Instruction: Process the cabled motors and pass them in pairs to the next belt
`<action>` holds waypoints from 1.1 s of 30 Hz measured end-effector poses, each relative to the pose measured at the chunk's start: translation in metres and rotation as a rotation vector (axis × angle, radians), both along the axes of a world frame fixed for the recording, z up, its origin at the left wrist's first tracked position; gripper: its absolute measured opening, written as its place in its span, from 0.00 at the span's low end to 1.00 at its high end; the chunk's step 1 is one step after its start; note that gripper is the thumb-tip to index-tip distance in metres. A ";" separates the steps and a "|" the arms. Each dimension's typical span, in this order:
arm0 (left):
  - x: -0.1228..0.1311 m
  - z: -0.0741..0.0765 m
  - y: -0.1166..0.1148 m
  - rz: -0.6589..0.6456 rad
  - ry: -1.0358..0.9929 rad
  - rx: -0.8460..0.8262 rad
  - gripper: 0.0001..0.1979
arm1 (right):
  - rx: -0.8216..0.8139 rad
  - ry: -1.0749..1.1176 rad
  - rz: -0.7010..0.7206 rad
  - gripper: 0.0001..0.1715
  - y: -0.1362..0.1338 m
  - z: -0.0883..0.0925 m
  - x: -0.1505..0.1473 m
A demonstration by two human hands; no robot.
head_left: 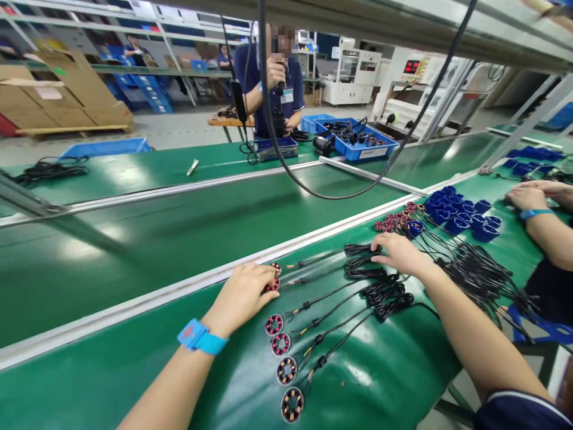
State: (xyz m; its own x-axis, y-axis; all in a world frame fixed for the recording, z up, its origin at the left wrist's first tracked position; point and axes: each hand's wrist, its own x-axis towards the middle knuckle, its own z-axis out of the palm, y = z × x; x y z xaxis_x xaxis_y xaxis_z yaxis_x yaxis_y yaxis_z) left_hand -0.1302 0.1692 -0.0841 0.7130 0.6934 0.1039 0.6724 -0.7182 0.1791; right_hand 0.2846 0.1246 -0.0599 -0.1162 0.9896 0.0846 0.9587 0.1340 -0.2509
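Note:
On the green bench mat (367,376) lie several round copper-wound coils (286,369) in a row, each with a thin lead running to a black coiled cable bundle (387,295). My left hand (244,295), with a blue wrist strap, rests fingers curled on the top coil (274,284) of the row. My right hand (400,251) lies over the upper cable bundles (360,249), fingers bent down on them.
More coils (396,221) and blue plastic parts (461,215) lie farther right, beside another person's hands (530,196). A green conveyor belt (179,239) runs past the bench. Across it stands a person by blue trays (358,140). A black cable (322,191) hangs overhead.

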 end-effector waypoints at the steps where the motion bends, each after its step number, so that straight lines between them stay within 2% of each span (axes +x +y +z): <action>1: -0.001 -0.006 -0.009 0.008 -0.036 -0.016 0.07 | 0.045 0.034 0.034 0.09 0.002 -0.003 -0.009; 4: -0.006 -0.023 -0.023 0.063 -0.136 -0.024 0.07 | 0.070 0.214 0.157 0.11 0.009 -0.005 -0.061; 8: -0.013 -0.032 -0.024 0.037 -0.227 -0.061 0.08 | -0.156 0.354 0.418 0.11 0.018 -0.007 -0.148; 11: -0.016 -0.031 -0.024 -0.024 -0.297 -0.030 0.06 | -0.314 0.422 0.512 0.15 0.024 -0.018 -0.184; 14: -0.017 -0.028 -0.026 -0.029 -0.373 0.026 0.05 | -0.388 0.526 0.493 0.19 0.027 -0.029 -0.192; 18: -0.014 -0.025 -0.032 -0.003 -0.455 0.066 0.11 | -0.601 0.741 0.430 0.19 0.030 -0.040 -0.187; 22: -0.010 -0.025 -0.036 -0.008 -0.490 0.056 0.14 | -0.700 0.964 0.370 0.19 0.031 -0.043 -0.187; 26: -0.004 -0.023 -0.039 -0.022 -0.520 0.044 0.14 | -0.723 1.114 0.290 0.21 0.029 -0.041 -0.189; 30: -0.005 -0.020 -0.035 -0.039 -0.420 0.006 0.08 | -0.638 1.040 0.301 0.19 0.027 -0.044 -0.191; 33: -0.010 -0.019 -0.031 -0.060 -0.323 -0.157 0.08 | -0.575 0.827 0.384 0.18 0.024 -0.047 -0.192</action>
State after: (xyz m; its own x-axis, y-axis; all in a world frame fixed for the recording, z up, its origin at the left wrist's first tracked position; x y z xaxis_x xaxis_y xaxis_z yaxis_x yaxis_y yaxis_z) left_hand -0.1407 0.1382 -0.1029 0.7003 0.6770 0.2264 0.5208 -0.7014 0.4867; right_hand 0.0928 0.1490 -0.1066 -0.5478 0.8156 -0.1863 0.3815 0.0454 -0.9232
